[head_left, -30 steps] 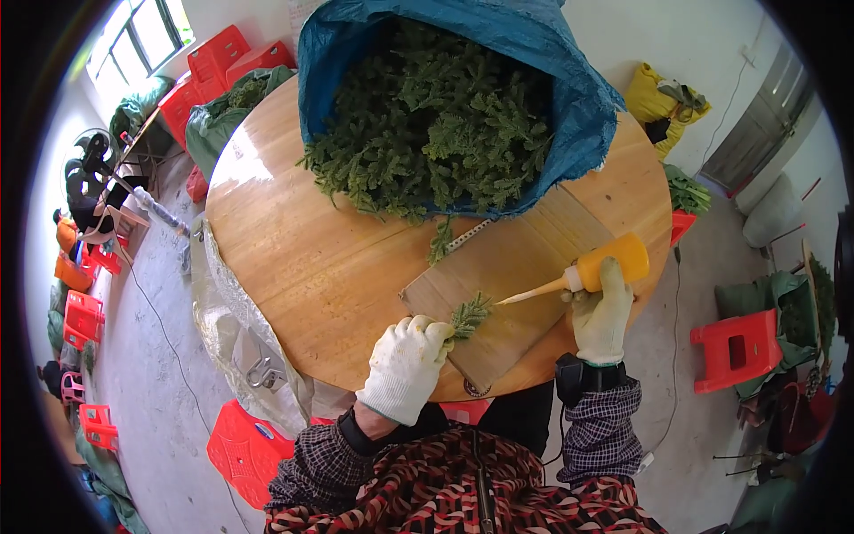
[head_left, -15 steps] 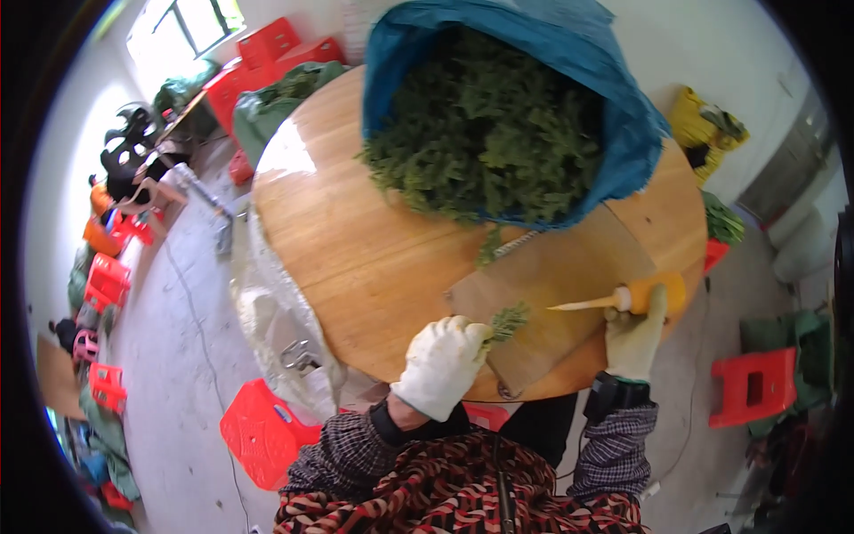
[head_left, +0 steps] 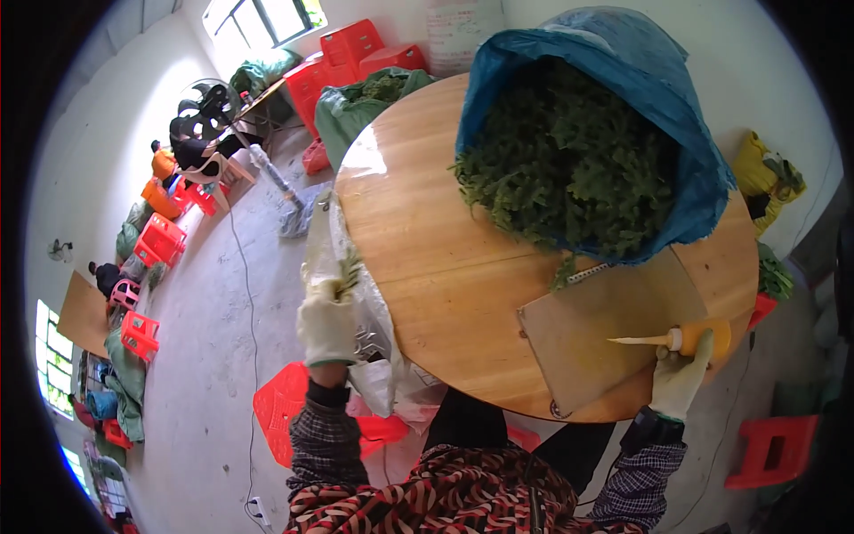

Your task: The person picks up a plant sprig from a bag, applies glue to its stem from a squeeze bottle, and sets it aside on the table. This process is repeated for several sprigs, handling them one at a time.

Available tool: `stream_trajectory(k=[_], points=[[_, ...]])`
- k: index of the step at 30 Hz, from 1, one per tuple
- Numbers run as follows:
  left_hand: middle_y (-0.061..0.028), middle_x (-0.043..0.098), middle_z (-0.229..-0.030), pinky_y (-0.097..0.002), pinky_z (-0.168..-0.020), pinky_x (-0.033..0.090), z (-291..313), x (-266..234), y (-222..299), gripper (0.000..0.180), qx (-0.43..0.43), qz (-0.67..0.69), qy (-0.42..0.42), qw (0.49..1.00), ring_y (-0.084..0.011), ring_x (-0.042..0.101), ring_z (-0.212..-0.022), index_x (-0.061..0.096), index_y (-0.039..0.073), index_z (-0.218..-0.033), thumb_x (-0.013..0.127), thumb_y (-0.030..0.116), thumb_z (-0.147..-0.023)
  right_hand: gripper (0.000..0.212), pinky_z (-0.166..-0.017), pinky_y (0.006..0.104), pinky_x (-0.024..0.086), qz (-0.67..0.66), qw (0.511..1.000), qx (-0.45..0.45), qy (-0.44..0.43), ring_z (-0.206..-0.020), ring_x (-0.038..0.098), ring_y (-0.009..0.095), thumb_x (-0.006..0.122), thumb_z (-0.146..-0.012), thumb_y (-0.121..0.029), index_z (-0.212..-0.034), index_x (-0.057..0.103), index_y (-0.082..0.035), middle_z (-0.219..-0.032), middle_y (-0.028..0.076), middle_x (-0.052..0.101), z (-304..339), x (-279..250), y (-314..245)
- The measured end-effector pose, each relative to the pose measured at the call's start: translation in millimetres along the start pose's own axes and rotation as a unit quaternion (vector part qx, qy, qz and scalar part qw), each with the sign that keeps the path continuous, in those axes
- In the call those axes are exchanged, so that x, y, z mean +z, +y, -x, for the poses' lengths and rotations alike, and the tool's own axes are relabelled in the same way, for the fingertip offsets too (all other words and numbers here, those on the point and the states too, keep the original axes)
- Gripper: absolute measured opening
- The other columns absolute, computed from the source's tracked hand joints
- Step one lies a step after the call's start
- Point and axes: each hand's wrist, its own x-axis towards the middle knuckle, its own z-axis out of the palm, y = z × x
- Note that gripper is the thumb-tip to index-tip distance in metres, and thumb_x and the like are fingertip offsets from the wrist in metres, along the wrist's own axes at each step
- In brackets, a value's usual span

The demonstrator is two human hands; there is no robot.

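In a white work glove, my left hand [head_left: 327,327] is closed on a small green sprig [head_left: 349,271]. It is beyond the table's left edge, over a clear plastic sheet or bag [head_left: 325,254] hanging there. My right hand [head_left: 678,383], also gloved, grips a yellow-orange squeeze bottle [head_left: 709,338] whose long pale nozzle points left. The nozzle tip is over a brown flat board [head_left: 614,325] with yellowish smears. Behind the board, a large blue bag [head_left: 703,116] lies open toward me, stuffed with green foliage [head_left: 569,169].
Everything rests on a round wooden table [head_left: 427,258]. A red stool [head_left: 280,414] stands near its lower left; another red stool [head_left: 774,452] is at right. Stacked red stools [head_left: 347,49] and a green sack [head_left: 342,125] sit behind. A cable [head_left: 245,294] crosses the floor.
My left hand has moved left with the sprig, from over the board to past the table's edge. My right hand still holds the bottle. The view has turned left.
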Motion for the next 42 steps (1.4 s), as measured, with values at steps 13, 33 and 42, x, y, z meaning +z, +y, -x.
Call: stream_trajectory(k=[13,33,42], points=[[-0.0138,0.066,-0.091,-0.0426,-0.072,0.052,19.5,-0.5,124.6,0.023,0.257,0.109,-0.208,0.938,-0.0332,0.065,-0.084,0.07,0.009,-0.097,0.064,0.027,-0.084,0.034,-0.057,0.0258,0.044,0.003,1.0,0.015,-0.009,-0.073,0.056,0.014,0.061,-0.093,-0.037,-0.111,0.054,-0.009,-0.09,0.007,0.06,5.1,9.7,-2.4],[-0.0145,0.069,-0.094,-0.0369,-0.065,0.055,39.4,55.0,196.4,0.037,0.123,0.375,-0.364,0.843,-0.0274,0.068,-0.075,0.06,0.0,-0.118,0.063,0.02,-0.087,0.033,-0.056,0.0256,0.043,-0.033,0.999,0.02,-0.01,-0.066,0.052,0.014,0.059,-0.094,-0.036,-0.11,0.051,-0.008,-0.088,0.007,0.059,8.6,14.7,-2.0],[-0.0101,0.068,-0.096,-0.0248,-0.056,0.054,108.3,-7.9,176.3,0.039,-0.237,0.502,-0.583,0.593,-0.0143,0.065,-0.066,0.054,-0.006,-0.123,0.06,0.018,-0.092,0.034,-0.055,0.0263,0.047,-0.045,0.999,0.01,-0.017,-0.068,0.056,0.016,0.059,-0.094,-0.034,-0.112,0.05,-0.007,-0.088,0.009,0.059,8.0,12.1,-1.0]])
